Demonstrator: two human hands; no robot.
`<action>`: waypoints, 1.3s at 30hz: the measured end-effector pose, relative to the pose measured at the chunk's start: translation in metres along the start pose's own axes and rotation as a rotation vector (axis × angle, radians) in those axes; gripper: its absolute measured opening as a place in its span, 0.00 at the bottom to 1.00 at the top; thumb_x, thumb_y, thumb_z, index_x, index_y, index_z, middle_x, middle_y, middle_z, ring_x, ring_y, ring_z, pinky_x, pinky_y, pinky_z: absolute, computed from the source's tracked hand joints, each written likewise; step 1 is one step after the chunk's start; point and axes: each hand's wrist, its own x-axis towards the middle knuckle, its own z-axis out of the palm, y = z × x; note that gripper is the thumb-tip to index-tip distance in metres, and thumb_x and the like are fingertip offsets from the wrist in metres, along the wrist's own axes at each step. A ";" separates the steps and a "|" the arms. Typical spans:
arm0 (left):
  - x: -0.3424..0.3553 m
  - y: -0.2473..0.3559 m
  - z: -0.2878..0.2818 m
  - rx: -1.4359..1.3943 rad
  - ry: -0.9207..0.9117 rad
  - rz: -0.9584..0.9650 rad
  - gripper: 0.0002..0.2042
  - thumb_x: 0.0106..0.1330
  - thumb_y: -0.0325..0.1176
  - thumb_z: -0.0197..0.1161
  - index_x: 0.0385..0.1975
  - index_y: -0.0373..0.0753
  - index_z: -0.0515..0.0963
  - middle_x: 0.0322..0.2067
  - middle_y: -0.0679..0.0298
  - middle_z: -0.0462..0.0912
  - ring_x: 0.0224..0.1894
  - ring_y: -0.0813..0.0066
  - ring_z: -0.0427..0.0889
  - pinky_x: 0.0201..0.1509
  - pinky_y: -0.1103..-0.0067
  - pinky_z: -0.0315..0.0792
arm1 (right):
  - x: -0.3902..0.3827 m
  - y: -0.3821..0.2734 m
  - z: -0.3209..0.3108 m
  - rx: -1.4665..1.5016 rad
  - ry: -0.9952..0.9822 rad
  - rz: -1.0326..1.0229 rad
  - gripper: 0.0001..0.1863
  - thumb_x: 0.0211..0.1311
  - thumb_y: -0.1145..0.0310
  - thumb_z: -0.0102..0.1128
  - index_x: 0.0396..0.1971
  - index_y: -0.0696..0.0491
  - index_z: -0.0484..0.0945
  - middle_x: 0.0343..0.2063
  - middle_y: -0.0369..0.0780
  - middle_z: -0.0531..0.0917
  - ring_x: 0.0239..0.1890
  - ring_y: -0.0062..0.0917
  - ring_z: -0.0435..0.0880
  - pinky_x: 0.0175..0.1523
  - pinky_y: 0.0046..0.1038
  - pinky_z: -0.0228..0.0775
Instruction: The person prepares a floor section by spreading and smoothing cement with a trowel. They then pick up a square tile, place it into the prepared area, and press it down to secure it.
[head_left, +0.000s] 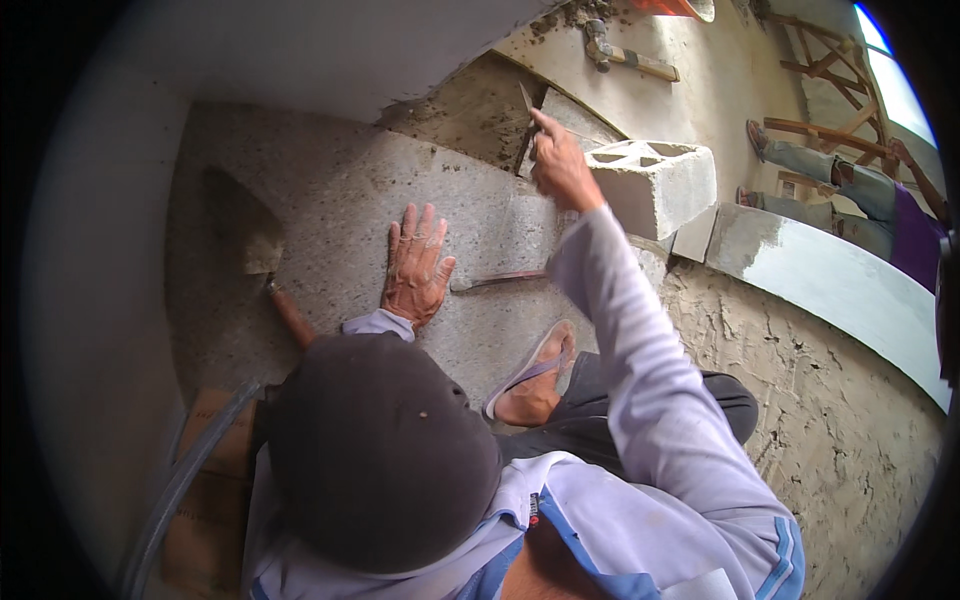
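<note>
Fingers of the left hand [414, 275] spread flat on the floor [340, 210], seemingly for support; the right hand [565, 170] grips a pointed blade [525, 97] jutting past its fingers, perhaps for reach, a hollow block [685, 190] just right of them, a trowel [258, 240] left of the spread ones.

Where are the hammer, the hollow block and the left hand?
Hammer [634, 61], head view: its handle.
Hollow block [632, 195], head view: a side wall.
Left hand [413, 275], head view: back of the hand.

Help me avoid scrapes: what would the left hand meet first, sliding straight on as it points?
Probably the brown patch past the edge of the speckled slab; depth there is unclear.
</note>
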 end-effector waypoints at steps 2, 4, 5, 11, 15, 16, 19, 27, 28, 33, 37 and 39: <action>0.000 0.000 0.000 -0.011 0.006 -0.003 0.26 0.72 0.39 0.53 0.67 0.35 0.65 0.73 0.50 0.53 0.77 0.47 0.44 0.77 0.52 0.36 | 0.037 0.016 -0.003 -0.413 0.119 -0.204 0.26 0.64 0.68 0.43 0.61 0.52 0.73 0.44 0.55 0.84 0.42 0.46 0.86 0.47 0.41 0.77; -0.002 -0.001 0.000 -0.017 0.002 -0.006 0.26 0.72 0.40 0.54 0.66 0.34 0.66 0.73 0.50 0.53 0.77 0.48 0.44 0.77 0.53 0.38 | 0.057 0.027 -0.009 -0.463 0.024 -0.146 0.28 0.62 0.69 0.40 0.62 0.52 0.73 0.53 0.58 0.78 0.57 0.50 0.77 0.65 0.37 0.66; -0.002 -0.001 -0.001 -0.013 0.011 0.001 0.26 0.72 0.40 0.54 0.66 0.33 0.66 0.73 0.50 0.53 0.77 0.48 0.44 0.77 0.53 0.39 | 0.062 0.028 -0.012 -0.569 -0.028 -0.167 0.29 0.61 0.69 0.40 0.63 0.51 0.72 0.52 0.56 0.79 0.54 0.47 0.80 0.61 0.37 0.70; -0.002 -0.001 0.001 0.033 0.028 0.015 0.27 0.70 0.39 0.57 0.66 0.34 0.66 0.72 0.50 0.55 0.76 0.49 0.45 0.77 0.53 0.41 | 0.082 -0.017 -0.059 -1.158 -0.273 -0.273 0.23 0.64 0.69 0.46 0.57 0.38 0.79 0.35 0.44 0.86 0.37 0.33 0.87 0.44 0.36 0.80; -0.002 -0.002 0.002 -0.010 0.028 0.012 0.26 0.71 0.38 0.54 0.67 0.35 0.65 0.73 0.52 0.53 0.77 0.49 0.45 0.77 0.52 0.38 | 0.096 -0.036 -0.074 -1.523 -0.422 -0.446 0.27 0.63 0.73 0.46 0.58 0.31 0.78 0.34 0.42 0.86 0.35 0.32 0.87 0.42 0.37 0.81; -0.002 -0.002 0.002 -0.024 0.040 0.012 0.26 0.71 0.38 0.55 0.67 0.35 0.65 0.73 0.52 0.53 0.77 0.49 0.45 0.77 0.52 0.38 | 0.100 -0.036 -0.074 -1.534 -0.439 -0.428 0.28 0.62 0.74 0.46 0.58 0.30 0.78 0.35 0.42 0.86 0.36 0.33 0.87 0.42 0.37 0.81; -0.003 -0.002 0.001 -0.020 0.060 0.008 0.26 0.71 0.39 0.55 0.66 0.35 0.66 0.73 0.52 0.54 0.77 0.51 0.45 0.77 0.54 0.40 | 0.108 -0.036 -0.071 -1.536 -0.498 -0.400 0.30 0.59 0.76 0.45 0.57 0.31 0.78 0.37 0.43 0.86 0.38 0.36 0.87 0.45 0.37 0.81; -0.003 -0.003 -0.001 -0.020 0.057 0.007 0.26 0.71 0.39 0.55 0.66 0.35 0.66 0.73 0.52 0.54 0.77 0.52 0.45 0.78 0.57 0.39 | 0.119 -0.075 -0.049 -1.675 -0.805 -0.452 0.30 0.59 0.80 0.40 0.57 0.39 0.80 0.45 0.39 0.87 0.44 0.28 0.86 0.48 0.34 0.81; -0.003 -0.003 -0.001 -0.041 0.058 0.007 0.26 0.71 0.39 0.55 0.66 0.35 0.66 0.73 0.52 0.53 0.77 0.52 0.45 0.78 0.55 0.39 | 0.116 -0.081 -0.044 -1.623 -0.863 -0.394 0.29 0.59 0.77 0.41 0.57 0.38 0.80 0.47 0.38 0.86 0.46 0.28 0.85 0.50 0.34 0.80; -0.003 -0.004 0.001 -0.051 0.054 0.005 0.26 0.71 0.38 0.54 0.66 0.35 0.65 0.74 0.52 0.52 0.77 0.52 0.44 0.78 0.54 0.38 | 0.105 -0.093 -0.050 -1.482 -0.917 -0.352 0.30 0.56 0.74 0.45 0.57 0.33 0.79 0.51 0.34 0.84 0.51 0.27 0.84 0.54 0.32 0.79; -0.003 -0.004 0.001 -0.005 0.036 0.010 0.26 0.72 0.39 0.54 0.66 0.34 0.66 0.74 0.52 0.52 0.77 0.52 0.43 0.78 0.54 0.38 | 0.111 -0.075 -0.061 -1.626 -0.642 -0.366 0.31 0.52 0.76 0.47 0.56 0.34 0.80 0.52 0.36 0.84 0.53 0.29 0.83 0.57 0.32 0.78; -0.003 -0.004 0.001 0.001 0.039 0.007 0.25 0.72 0.39 0.54 0.66 0.34 0.66 0.73 0.52 0.53 0.77 0.52 0.43 0.78 0.54 0.38 | 0.116 -0.065 -0.061 -1.624 -0.628 -0.403 0.30 0.56 0.76 0.45 0.56 0.35 0.80 0.50 0.37 0.84 0.51 0.30 0.84 0.57 0.33 0.78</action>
